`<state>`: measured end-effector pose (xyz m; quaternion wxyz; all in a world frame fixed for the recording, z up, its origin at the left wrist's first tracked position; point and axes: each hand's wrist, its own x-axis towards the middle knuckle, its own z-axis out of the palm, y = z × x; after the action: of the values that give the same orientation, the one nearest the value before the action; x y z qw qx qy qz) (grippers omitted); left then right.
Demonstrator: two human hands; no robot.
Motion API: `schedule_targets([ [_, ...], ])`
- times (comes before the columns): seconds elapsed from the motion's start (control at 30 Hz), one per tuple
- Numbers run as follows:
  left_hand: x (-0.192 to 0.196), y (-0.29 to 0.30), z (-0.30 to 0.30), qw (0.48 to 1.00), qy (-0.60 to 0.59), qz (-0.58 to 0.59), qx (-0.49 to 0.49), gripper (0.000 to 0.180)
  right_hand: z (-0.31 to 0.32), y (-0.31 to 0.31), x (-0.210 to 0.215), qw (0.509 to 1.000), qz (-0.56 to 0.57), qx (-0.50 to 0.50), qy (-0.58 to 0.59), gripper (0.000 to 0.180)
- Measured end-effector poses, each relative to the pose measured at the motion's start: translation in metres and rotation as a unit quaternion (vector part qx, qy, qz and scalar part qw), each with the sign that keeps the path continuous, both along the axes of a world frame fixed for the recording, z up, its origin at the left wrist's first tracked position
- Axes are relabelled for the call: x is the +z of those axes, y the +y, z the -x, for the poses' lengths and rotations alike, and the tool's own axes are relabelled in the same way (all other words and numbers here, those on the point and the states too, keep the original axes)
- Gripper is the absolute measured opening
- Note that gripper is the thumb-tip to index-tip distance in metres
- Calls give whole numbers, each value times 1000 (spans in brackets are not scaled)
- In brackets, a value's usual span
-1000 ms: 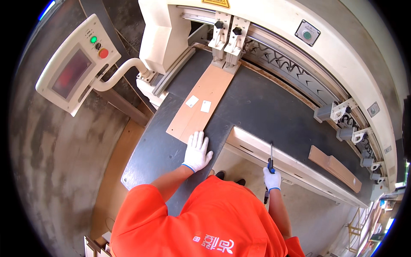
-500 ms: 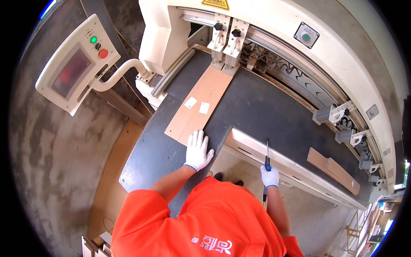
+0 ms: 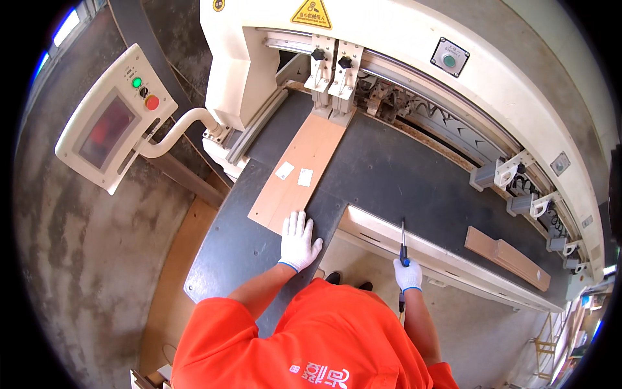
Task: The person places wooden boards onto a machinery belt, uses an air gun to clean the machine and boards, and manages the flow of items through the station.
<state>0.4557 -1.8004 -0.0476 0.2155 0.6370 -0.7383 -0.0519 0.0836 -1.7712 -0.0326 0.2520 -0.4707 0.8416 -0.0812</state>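
Note:
In a white glove, my left hand (image 3: 299,243) lies flat with its fingertips at the near end of two wooden panels (image 3: 291,194). The panels lie side by side on the dark machine table (image 3: 382,162), each with a white label (image 3: 305,177) on top. Their far ends sit under two clamps (image 3: 332,78). My right hand (image 3: 408,274), also gloved, is wrapped round an air blow gun (image 3: 404,253) with a long thin nozzle. The nozzle points away from me over the table's front edge. A hose runs down from the gun's lower end.
At the left a control panel (image 3: 107,123) with a screen and buttons stands on a curved arm. A stack of narrow wooden strips (image 3: 505,257) rests on the table at right. The machine's white beam (image 3: 402,29) arches over the back, with more clamps (image 3: 495,174) along it.
The whole view has shifted slightly with my head. My left hand stays at the panels' near end, and my right keeps hold of the air blow gun.

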Motion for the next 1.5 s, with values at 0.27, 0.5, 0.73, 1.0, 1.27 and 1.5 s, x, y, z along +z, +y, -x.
schedule_targets([
  [0.27, -2, 1, 0, 1000, -1, 5, -3, 66, -14, 12, 24, 987, 3, 110, -116, 48],
  [0.5, 8, -16, -10, 999, 30, -42, 9, 78, -36, 38, 39, 958, 26, 282, -39, 52],
  [0.73, 66, -100, -37, 953, -54, -203, 219, 134, -8, 51, 14, 988, 85, -48, -117, 43],
  [1.0, 66, -131, -37, 950, -72, -235, 191, 136, -23, 64, 47, 988, 22, 129, -85, 45],
  [1.27, 63, -134, -35, 947, -89, -245, 187, 139, -16, 65, 35, 978, -20, 171, -115, 48],
  [1.5, 77, -133, -30, 939, -88, -272, 191, 136, -9, 49, 45, 962, -13, 234, -136, 50],
])
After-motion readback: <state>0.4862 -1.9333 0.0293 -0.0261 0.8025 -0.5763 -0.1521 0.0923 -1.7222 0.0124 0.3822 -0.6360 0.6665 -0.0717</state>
